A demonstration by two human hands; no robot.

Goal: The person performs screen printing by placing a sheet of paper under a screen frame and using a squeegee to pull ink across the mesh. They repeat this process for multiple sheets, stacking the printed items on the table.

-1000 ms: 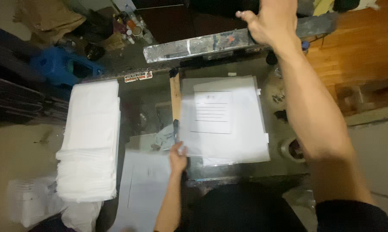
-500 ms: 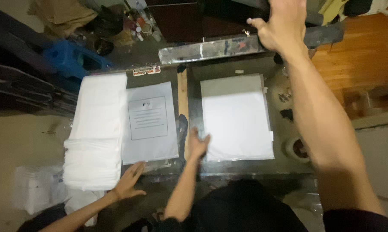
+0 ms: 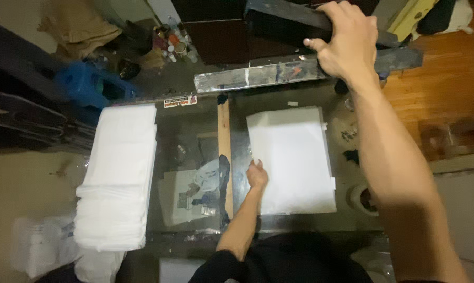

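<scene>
Blank sheet on a glass-topped table, one hand pressing it, the other gripping a raised frame.

A thick, soft-edged stack of white sheets (image 3: 116, 178) lies at the far left, with bare reflective glass table (image 3: 190, 136) between it and a narrow wooden strip (image 3: 225, 152). The left hand (image 3: 257, 175), fingers curled, rests on the left edge of the flat white rectangular sheet (image 3: 294, 160). The right hand (image 3: 347, 44) is clenched around the dark, smeared frame bar (image 3: 294, 23) above, leaving open room over the sheet.

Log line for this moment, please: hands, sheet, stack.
left hand: flat on white sheet | right hand: gripping raised dark frame | paper stack: left of glass table
</scene>
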